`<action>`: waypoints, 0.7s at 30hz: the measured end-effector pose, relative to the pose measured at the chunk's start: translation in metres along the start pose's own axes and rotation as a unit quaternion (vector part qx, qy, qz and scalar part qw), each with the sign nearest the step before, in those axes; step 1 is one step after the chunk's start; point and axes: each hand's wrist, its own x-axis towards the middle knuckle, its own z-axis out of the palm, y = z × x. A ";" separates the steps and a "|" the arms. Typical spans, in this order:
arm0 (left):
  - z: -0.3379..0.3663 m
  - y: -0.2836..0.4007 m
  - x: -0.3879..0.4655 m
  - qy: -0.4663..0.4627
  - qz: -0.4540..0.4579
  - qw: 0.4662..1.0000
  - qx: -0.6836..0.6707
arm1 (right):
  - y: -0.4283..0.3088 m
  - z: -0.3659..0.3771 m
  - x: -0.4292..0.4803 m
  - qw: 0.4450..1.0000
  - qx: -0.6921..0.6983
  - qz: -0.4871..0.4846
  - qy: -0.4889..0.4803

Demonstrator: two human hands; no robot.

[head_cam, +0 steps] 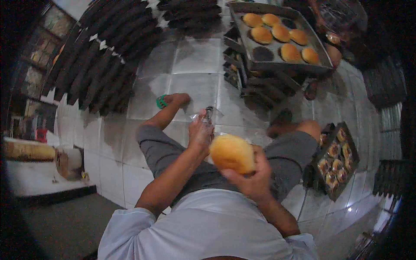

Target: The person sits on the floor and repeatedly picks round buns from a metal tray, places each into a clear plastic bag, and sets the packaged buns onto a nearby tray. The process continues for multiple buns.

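My right hand (256, 182) grips a golden bread bun (231, 153) in front of my lap, thumb below it and fingers along its right side. The bun is slightly blurred. Just left of it, my left hand (200, 135) is closed on a clear plastic bag (207, 116), which sticks out past the fingers. The bag's lower part is partly hidden by the bun, and I cannot tell whether bun and bag touch. Farther forward on the right, a metal baking tray (289, 66) bears several unwrapped buns (281, 33).
Stacked dark trays (240, 76) support the bun tray. Low at right, another tray (352, 148) holds several plastic-wrapped buns (336, 165). Many dark trays (94, 65) stand in rows at left. Another person's hand (332, 37) is beyond the bun tray. White tiles (195, 84) cover the floor.
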 end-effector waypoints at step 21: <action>-0.029 0.045 -0.042 0.023 0.400 0.877 0.266 | 0.061 -0.043 -0.018 0.947 0.241 0.211 0.005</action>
